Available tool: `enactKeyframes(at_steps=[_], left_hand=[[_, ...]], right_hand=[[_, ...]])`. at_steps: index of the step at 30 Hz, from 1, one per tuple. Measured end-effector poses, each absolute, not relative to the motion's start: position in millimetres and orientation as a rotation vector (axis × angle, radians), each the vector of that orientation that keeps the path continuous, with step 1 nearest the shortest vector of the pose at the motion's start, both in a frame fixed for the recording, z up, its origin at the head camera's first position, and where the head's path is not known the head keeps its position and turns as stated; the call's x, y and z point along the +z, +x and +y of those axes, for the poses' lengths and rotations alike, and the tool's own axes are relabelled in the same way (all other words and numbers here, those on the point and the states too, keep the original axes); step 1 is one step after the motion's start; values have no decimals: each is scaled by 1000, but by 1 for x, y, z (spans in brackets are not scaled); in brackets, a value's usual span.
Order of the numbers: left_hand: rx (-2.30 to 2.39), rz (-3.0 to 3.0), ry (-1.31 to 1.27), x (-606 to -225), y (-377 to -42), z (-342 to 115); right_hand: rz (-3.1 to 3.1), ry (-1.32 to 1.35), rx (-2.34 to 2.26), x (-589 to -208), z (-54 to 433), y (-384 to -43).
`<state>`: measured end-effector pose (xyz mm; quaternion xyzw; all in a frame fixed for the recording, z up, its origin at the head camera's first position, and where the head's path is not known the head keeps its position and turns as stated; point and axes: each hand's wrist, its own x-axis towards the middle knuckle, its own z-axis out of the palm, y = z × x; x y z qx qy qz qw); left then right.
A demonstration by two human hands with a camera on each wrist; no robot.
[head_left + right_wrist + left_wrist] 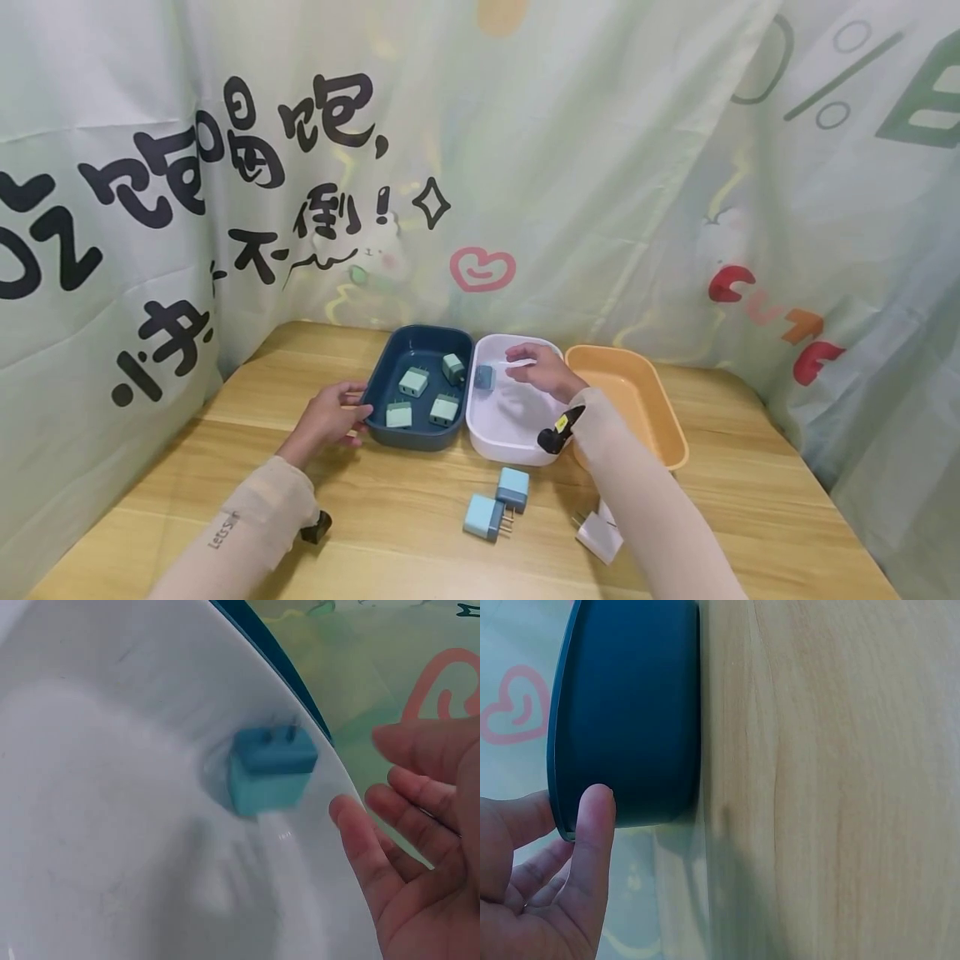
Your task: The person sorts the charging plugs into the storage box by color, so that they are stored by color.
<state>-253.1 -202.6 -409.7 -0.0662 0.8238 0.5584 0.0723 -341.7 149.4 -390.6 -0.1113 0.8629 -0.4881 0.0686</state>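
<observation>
All visible fingers of the right hand [547, 372] are released above the rounded white plastic tray [504, 447]; a two-tone blue cube-shaped plug [484, 377] sits by its left edge. The left hand [330, 416] grasps the navy plastic tray [408, 439].

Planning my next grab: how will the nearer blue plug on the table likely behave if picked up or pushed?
The nearer blue plug looks like hard plastic, so it should probably stay stiff when pinched. Its flat, boxy sides suggest it would slide rather than roll. Its protruding prongs might catch the second blue plug beside it.
</observation>
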Motion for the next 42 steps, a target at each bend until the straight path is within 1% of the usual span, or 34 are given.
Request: enactKeyframes(at_steps=[10, 18, 21, 26, 32, 36, 42], left_hand=[[1685, 2466, -208, -415, -252, -205], [1680, 2468, -193, -416, -250, -207], [1686, 2468, -190, -414, -250, -208], [1686, 2464, -188, -410, -250, -206], [1682, 2459, -187, -409, -251, -205], [1677, 2463, -183, -410, -252, -205], [1671, 2470, -172, -411, -254, -203]], right_hand=[[2331, -486, -1653, -390, 165, -326], [2105, -502, -1819, -382, 173, -301], [2092, -513, -1825, -379, 176, -293], [2095, -609, -1786, -378, 183, -278], [2027, -733, -1801, -381, 189, -257], [1989, -741, -1807, -384, 194, -242], [1815, -858, -1884, -395, 204, -225]])
